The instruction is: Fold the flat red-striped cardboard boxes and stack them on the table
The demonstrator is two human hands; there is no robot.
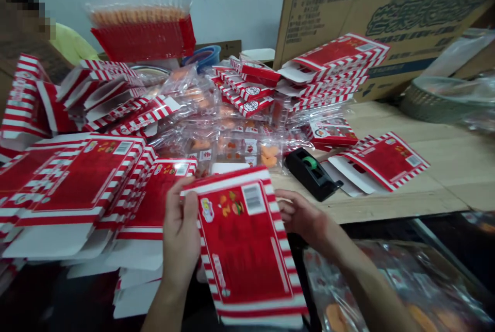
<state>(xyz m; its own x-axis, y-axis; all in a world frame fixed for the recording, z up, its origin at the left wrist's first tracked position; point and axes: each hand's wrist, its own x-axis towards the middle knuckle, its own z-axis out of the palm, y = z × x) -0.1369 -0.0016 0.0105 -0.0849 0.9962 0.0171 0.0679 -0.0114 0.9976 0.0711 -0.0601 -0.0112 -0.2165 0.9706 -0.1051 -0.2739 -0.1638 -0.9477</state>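
My left hand [180, 236] and my right hand [303, 216] both grip one red-and-white striped carton [245, 247], held upright in front of me near the table's front edge. The left fingers wrap its left side; the right fingers curl behind its right edge. The carton shows a barcode and a fruit picture on its red face. Flat cartons of the same kind [83, 182] lie stacked just left of my left hand. A black tape dispenser [315, 173] sits on the table just beyond my right hand.
Clear packets of orange snacks [232, 149] are heaped mid-table. More striped cartons [336, 66] are stacked behind, against a large cardboard box [386, 7]. A basket [436, 97] stands far right. Another person in yellow [73, 43] sits far left. A box of packets [390, 291] lies lower right.
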